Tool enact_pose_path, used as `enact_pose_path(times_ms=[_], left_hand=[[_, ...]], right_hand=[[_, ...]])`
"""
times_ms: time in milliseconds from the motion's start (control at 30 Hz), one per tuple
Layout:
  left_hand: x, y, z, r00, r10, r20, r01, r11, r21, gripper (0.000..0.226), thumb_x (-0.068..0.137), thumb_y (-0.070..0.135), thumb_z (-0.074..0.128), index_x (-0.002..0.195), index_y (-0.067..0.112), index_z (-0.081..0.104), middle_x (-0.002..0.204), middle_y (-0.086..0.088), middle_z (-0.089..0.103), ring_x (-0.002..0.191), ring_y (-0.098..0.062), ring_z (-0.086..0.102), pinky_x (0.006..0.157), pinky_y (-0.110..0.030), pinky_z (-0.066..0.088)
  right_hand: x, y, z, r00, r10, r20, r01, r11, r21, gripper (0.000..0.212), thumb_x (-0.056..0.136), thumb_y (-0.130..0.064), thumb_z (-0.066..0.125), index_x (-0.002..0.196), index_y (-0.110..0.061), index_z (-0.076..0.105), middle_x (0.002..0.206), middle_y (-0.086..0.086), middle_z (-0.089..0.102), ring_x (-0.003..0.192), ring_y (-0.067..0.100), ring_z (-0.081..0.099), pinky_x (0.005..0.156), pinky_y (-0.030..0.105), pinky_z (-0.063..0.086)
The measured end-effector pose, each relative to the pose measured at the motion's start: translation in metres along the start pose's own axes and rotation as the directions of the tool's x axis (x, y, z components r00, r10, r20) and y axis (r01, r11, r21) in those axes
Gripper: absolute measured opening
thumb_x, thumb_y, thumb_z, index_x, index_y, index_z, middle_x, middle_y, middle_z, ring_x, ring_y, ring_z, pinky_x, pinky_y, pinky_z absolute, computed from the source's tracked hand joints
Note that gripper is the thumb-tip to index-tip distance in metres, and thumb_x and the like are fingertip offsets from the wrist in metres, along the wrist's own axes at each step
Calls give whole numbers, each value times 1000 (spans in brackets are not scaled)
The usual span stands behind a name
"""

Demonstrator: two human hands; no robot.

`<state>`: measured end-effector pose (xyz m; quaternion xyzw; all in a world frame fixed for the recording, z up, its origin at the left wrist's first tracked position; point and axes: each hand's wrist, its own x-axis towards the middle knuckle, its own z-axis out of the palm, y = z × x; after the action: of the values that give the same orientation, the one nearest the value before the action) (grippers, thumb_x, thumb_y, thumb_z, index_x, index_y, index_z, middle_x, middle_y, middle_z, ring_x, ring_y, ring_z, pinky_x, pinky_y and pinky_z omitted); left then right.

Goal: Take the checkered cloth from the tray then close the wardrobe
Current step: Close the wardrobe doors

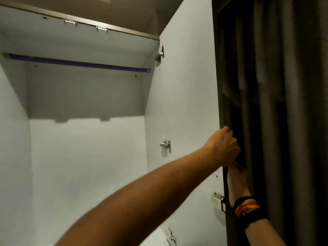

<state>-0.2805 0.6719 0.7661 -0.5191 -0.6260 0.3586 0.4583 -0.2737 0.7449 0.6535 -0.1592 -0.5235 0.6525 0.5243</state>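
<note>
The white wardrobe stands open, and its right door (186, 96) is swung out towards me. My left hand (224, 146) reaches across and is closed around the door's outer edge at about mid height. My right hand (237, 178) comes up from the lower right just behind that same edge, with a black and orange band (247, 208) on its wrist. Its fingers are hidden under my left hand. Neither the checkered cloth nor the tray is in view.
Inside the wardrobe a blue hanging rail (76, 63) runs across the top, with bare white walls below it. Metal hinges (166, 145) and a latch (219, 200) sit on the door. A dark curtain (284, 103) hangs right next to the door's edge.
</note>
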Motion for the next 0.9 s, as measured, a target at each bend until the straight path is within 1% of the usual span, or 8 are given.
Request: enact_pose_path(times_ms=[100, 167, 333, 433, 533, 633, 767, 900], left_hand=[[-47, -11, 2, 999, 29, -39, -27, 998, 51, 30, 101, 37, 51, 119, 22, 70, 121, 1, 69, 111, -20, 61, 95, -33, 45], [-93, -30, 11, 999, 32, -7, -32, 996, 81, 27, 100, 33, 52, 117, 23, 70, 122, 2, 69, 114, -22, 59, 93, -33, 43], [-198, -79, 54, 949, -56, 311, 49, 998, 29, 29, 97, 32, 63, 123, 22, 67, 127, 0, 66, 116, -23, 58, 90, -34, 44], [-235, -100, 90, 887, -129, 444, 111, 992, 67, 23, 97, 26, 66, 119, 19, 68, 121, 0, 69, 110, -22, 62, 86, -32, 45], [-250, -123, 130, 847, -177, 501, 151, 984, 92, 11, 98, 17, 62, 104, 18, 70, 112, -1, 73, 102, -23, 68, 78, -31, 40], [-251, -141, 167, 834, -199, 515, 165, 980, 111, 13, 96, 11, 60, 100, 16, 71, 111, -2, 74, 103, -25, 70, 83, -33, 42], [-254, -153, 203, 818, -227, 528, 184, 974, 134, 12, 96, 14, 62, 103, 16, 71, 114, -5, 74, 106, -26, 69, 89, -34, 43], [-255, -159, 230, 812, -233, 535, 188, 972, 139, 11, 95, 17, 66, 104, 14, 70, 112, -5, 73, 106, -25, 68, 91, -34, 44]], right_hand=[[-38, 21, 27, 997, -17, 75, 7, 991, 137, 19, 101, -12, 50, 97, -7, 68, 105, 22, 65, 101, 32, 64, 87, 44, 51], [-65, 35, 58, 984, -1, 180, -30, 984, 173, 17, 97, -12, 58, 88, -14, 73, 90, 8, 73, 83, 10, 71, 75, 25, 57], [-136, 61, 154, 845, 97, 527, -175, 979, 100, 11, 86, -38, 70, 83, -30, 78, 81, 1, 76, 84, 22, 70, 66, 34, 57], [-155, 71, 219, 760, 194, 621, -263, 965, 20, 22, 93, -36, 64, 89, -16, 74, 81, 10, 69, 73, 25, 60, 57, 34, 52], [-161, 83, 275, 764, 210, 610, -288, 957, 31, 25, 96, -19, 62, 97, 5, 68, 79, 15, 62, 67, 21, 53, 53, 24, 45], [-157, 97, 316, 808, 196, 555, -280, 958, 70, 14, 94, -9, 64, 91, 4, 70, 77, 14, 68, 63, 19, 59, 42, 10, 43], [-149, 114, 350, 789, 353, 503, -442, 894, 68, 25, 99, -15, 51, 92, -5, 73, 88, 17, 73, 73, 24, 67, 47, 26, 49], [-144, 128, 366, 826, 293, 482, -326, 945, -16, 25, 97, -13, 49, 112, -11, 68, 107, 9, 70, 103, 33, 64, 66, 29, 47]])
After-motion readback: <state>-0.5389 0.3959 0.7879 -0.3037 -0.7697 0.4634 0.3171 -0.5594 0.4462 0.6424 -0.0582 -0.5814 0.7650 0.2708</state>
